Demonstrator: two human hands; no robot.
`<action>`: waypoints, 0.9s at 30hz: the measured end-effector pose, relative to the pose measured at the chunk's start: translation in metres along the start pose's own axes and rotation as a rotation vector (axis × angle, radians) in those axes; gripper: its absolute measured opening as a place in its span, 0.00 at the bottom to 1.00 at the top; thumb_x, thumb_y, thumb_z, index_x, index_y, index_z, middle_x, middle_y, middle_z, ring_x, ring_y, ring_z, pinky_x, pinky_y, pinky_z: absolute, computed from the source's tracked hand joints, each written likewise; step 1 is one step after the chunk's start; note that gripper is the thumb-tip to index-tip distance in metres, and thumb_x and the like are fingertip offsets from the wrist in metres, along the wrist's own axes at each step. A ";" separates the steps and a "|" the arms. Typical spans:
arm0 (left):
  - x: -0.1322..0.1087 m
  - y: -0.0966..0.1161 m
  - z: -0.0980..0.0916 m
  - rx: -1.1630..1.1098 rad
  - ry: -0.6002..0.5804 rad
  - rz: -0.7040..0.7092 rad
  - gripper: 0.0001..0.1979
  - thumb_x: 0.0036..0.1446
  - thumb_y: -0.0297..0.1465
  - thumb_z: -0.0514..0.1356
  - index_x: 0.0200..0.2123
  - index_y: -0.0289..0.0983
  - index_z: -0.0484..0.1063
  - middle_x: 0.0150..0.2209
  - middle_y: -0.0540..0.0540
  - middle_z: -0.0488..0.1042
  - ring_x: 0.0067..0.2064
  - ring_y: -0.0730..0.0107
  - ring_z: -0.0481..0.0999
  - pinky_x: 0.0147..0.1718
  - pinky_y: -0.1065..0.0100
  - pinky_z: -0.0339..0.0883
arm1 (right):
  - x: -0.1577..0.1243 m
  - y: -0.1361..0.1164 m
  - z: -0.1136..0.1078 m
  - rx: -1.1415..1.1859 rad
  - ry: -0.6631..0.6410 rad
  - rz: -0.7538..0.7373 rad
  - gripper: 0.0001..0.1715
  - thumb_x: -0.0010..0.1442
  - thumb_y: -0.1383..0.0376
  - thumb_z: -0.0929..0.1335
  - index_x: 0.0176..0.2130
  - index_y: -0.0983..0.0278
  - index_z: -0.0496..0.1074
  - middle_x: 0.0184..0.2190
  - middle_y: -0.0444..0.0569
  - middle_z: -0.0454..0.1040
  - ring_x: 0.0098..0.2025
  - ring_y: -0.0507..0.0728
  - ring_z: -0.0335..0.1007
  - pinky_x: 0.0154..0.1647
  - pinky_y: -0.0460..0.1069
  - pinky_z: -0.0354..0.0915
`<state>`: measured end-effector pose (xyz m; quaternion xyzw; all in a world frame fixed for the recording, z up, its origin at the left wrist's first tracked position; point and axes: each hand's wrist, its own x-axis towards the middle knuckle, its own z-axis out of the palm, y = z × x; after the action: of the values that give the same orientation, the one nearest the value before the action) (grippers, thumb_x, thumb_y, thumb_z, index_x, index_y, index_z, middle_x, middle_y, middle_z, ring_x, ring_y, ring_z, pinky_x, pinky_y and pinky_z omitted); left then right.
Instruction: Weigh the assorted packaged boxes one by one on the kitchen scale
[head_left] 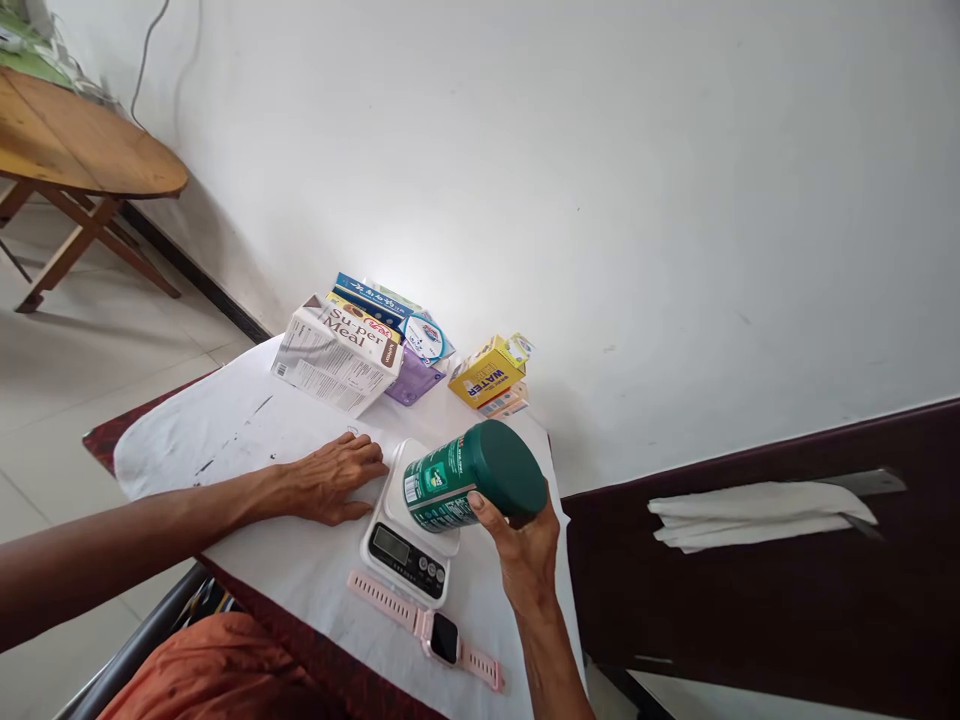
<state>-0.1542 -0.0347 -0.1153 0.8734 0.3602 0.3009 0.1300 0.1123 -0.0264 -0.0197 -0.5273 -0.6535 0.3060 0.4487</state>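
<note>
My right hand [525, 545] is wrapped round a green jar [472, 475] with a dark green lid, thumb on its near side. The jar's base is over the platform of a white kitchen scale [409, 530]; whether it rests there fully I cannot tell. Left of the scale, my left hand [337, 480] lies on the white cloth, fingers loosely stretched out and holding nothing. A pink smartwatch [442, 638] with its strap laid out sits just in front of the scale.
Behind my hands stand a Su-per Meal box [337, 350], a purple pack [416, 375] and a yellow box [487, 372]. The white cloth [247, 430] covers the table, close to the wall. A round wooden table [90, 135] is far left; a white towel [757, 515] hangs on the right.
</note>
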 end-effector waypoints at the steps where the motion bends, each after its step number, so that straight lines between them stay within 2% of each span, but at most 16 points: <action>1: 0.000 0.000 0.000 -0.001 -0.001 0.003 0.19 0.62 0.37 0.61 0.55 0.41 0.70 0.47 0.40 0.73 0.47 0.54 0.70 0.49 0.55 0.62 | 0.000 0.000 -0.002 -0.001 -0.021 0.020 0.47 0.47 0.51 0.80 0.60 0.62 0.67 0.45 0.53 0.78 0.44 0.63 0.76 0.45 0.56 0.74; 4: 0.001 0.000 0.001 -0.007 -0.002 0.006 0.18 0.62 0.37 0.61 0.55 0.41 0.70 0.47 0.40 0.72 0.47 0.54 0.70 0.48 0.55 0.61 | 0.001 -0.005 -0.013 -0.011 -0.070 0.050 0.58 0.46 0.51 0.81 0.67 0.60 0.59 0.56 0.57 0.73 0.52 0.65 0.75 0.50 0.58 0.73; 6: 0.001 0.000 0.003 -0.012 -0.003 0.005 0.18 0.62 0.37 0.61 0.54 0.41 0.69 0.47 0.40 0.72 0.47 0.53 0.70 0.48 0.55 0.61 | 0.001 -0.010 -0.018 -0.042 -0.053 0.013 0.64 0.44 0.51 0.81 0.70 0.58 0.53 0.66 0.60 0.64 0.61 0.68 0.68 0.56 0.60 0.71; 8: 0.000 0.000 0.003 -0.015 -0.003 0.004 0.18 0.61 0.37 0.61 0.54 0.41 0.69 0.47 0.40 0.72 0.47 0.53 0.70 0.48 0.55 0.61 | 0.004 -0.018 -0.020 -0.123 -0.036 -0.051 0.66 0.44 0.50 0.81 0.71 0.57 0.51 0.69 0.60 0.59 0.67 0.69 0.61 0.61 0.62 0.66; 11: 0.000 0.001 0.003 -0.010 -0.007 0.000 0.19 0.61 0.36 0.61 0.54 0.41 0.69 0.47 0.40 0.72 0.47 0.53 0.70 0.49 0.55 0.61 | 0.009 -0.031 -0.016 -0.320 -0.025 -0.149 0.63 0.44 0.47 0.80 0.69 0.58 0.56 0.66 0.60 0.63 0.68 0.69 0.59 0.65 0.65 0.62; 15: 0.000 0.004 0.001 0.002 -0.023 -0.011 0.18 0.60 0.36 0.62 0.53 0.41 0.69 0.48 0.40 0.72 0.48 0.53 0.70 0.50 0.54 0.61 | 0.019 -0.040 -0.009 -0.492 0.003 -0.217 0.60 0.43 0.43 0.79 0.66 0.62 0.61 0.61 0.60 0.68 0.62 0.71 0.65 0.61 0.66 0.65; 21: 0.003 0.004 0.004 0.002 -0.045 -0.006 0.19 0.59 0.36 0.63 0.53 0.41 0.69 0.48 0.39 0.72 0.48 0.52 0.70 0.49 0.55 0.61 | 0.035 -0.048 -0.004 -0.358 0.159 -0.175 0.58 0.44 0.42 0.78 0.65 0.63 0.63 0.60 0.60 0.70 0.60 0.70 0.69 0.58 0.63 0.67; 24: 0.004 0.004 0.006 0.007 -0.053 0.005 0.21 0.59 0.36 0.63 0.55 0.41 0.68 0.49 0.39 0.72 0.49 0.51 0.69 0.49 0.55 0.60 | 0.047 -0.056 0.013 -0.278 0.180 -0.193 0.55 0.45 0.44 0.78 0.65 0.61 0.63 0.61 0.59 0.69 0.59 0.68 0.69 0.56 0.60 0.68; 27: 0.003 0.004 0.006 0.015 -0.062 0.017 0.21 0.60 0.37 0.62 0.55 0.39 0.68 0.50 0.38 0.72 0.50 0.51 0.69 0.50 0.54 0.59 | 0.060 -0.059 0.038 -0.262 0.143 -0.234 0.54 0.44 0.44 0.78 0.63 0.62 0.64 0.60 0.59 0.69 0.59 0.68 0.68 0.57 0.61 0.67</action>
<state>-0.1460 -0.0353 -0.1170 0.8862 0.3511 0.2721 0.1318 0.0511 0.0189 0.0320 -0.5222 -0.7109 0.1257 0.4540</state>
